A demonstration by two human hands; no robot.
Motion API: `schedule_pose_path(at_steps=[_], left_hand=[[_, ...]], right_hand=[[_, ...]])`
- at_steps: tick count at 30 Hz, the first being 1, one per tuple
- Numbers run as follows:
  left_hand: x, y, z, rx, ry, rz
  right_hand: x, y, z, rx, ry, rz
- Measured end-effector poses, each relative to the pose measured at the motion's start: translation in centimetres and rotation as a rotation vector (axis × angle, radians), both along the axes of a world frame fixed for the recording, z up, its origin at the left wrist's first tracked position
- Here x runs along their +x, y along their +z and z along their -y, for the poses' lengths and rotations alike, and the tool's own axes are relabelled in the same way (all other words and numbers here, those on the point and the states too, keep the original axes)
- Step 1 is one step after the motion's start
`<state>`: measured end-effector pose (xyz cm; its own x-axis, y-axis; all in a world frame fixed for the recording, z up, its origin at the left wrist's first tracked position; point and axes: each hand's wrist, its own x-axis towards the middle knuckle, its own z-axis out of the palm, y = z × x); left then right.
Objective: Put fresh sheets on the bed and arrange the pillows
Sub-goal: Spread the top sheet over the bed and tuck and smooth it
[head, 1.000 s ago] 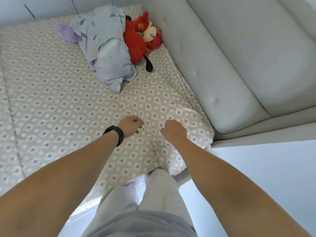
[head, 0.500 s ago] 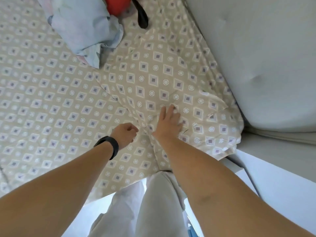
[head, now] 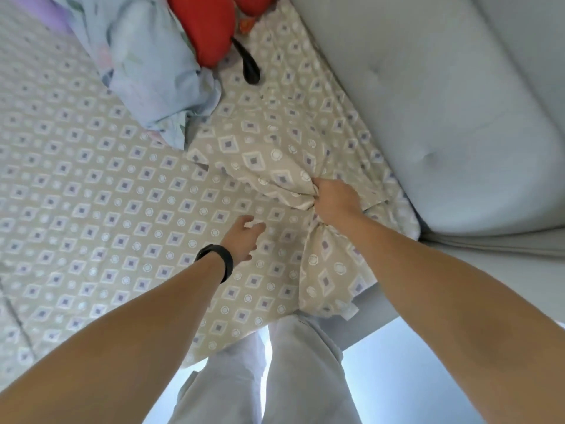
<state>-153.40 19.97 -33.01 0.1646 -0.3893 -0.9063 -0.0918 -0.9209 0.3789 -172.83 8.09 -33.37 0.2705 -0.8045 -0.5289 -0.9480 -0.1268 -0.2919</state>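
A beige pillow with a diamond print lies near the bed's right corner, on a sheet of the same print. My right hand grips a bunch of the pillow's cover and lifts its middle off the bed. My left hand, with a black band on the wrist, hovers over the sheet just left of the pillow, fingers loosely spread and holding nothing. A pale blue floral pillow lies at the top.
A red plush toy with a black tail sits beside the floral pillow. A padded grey headboard runs along the bed's right side. My legs in light trousers stand at the bed's near edge, above pale floor.
My right hand went from lying flat on the pillow to gripping its cover and pulling it up. My left hand let go of the fabric and opened.
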Motion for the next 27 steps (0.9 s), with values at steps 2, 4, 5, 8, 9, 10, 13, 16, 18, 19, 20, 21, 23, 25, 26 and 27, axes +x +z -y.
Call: schedule_pose_path(at_steps=[2,4,5,8,9,10,13,16,18,19,20,21,23,25,26,27], left_hand=[[-1.3,2.9,1.6,-0.046,0.009,-0.079],[-2.7,5.6,2.8,-0.092,0.02,-0.124],[-3.4,6.9,3.4,-0.113,0.027,-0.143],[-5.8,9.9,5.5,-0.203,0.087,-0.179],[-6.6,10.4,6.3,-0.227,0.128,-0.192],[-7.4,10.7,7.1,-0.251,0.159,-0.202],[-9.7,11.2,9.4,-0.316,0.139,-0.199],[-12.2,10.7,11.5,-0.447,0.119,-0.128],[-14.1,10.0,13.5,-0.512,0.018,-0.055],[-14.9,10.1,14.2,-0.527,-0.05,-0.039],[-15.4,10.1,14.8,-0.521,-0.115,-0.026],[-15.9,10.1,15.3,-0.501,-0.178,-0.01],[-16.0,9.6,16.0,-0.438,-0.294,0.034],[-15.3,9.4,16.2,-0.389,-0.431,0.099],[-14.6,9.4,16.1,-0.378,-0.513,0.147],[-13.7,9.4,16.0,-0.372,-0.593,0.197]], right_hand=[[-1.0,4.6,1.2,0.001,-0.133,0.133],[-1.9,9.0,2.0,0.045,-0.225,0.28],[-2.4,10.9,2.3,0.082,-0.258,0.354],[-4.1,14.4,3.3,0.156,-0.302,0.47],[-4.7,14.8,3.7,0.164,-0.32,0.487],[-5.2,15.2,4.2,0.17,-0.351,0.51],[-7.3,16.2,6.0,0.209,-0.447,0.58],[-9.9,15.2,9.5,0.28,-0.519,0.598],[-12.0,12.9,12.5,0.239,-0.451,0.46],[-12.6,12.0,13.5,0.141,-0.407,0.322],[-13.0,10.7,14.3,0.018,-0.365,0.183],[-13.1,9.9,14.6,-0.07,-0.358,0.092],[-12.8,8.0,14.2,-0.088,-0.325,0.006],[-12.1,6.2,13.0,0.016,-0.223,-0.037],[-11.8,5.2,12.4,0.045,-0.181,-0.049],[-11.4,4.9,11.9,0.056,-0.163,-0.062]])
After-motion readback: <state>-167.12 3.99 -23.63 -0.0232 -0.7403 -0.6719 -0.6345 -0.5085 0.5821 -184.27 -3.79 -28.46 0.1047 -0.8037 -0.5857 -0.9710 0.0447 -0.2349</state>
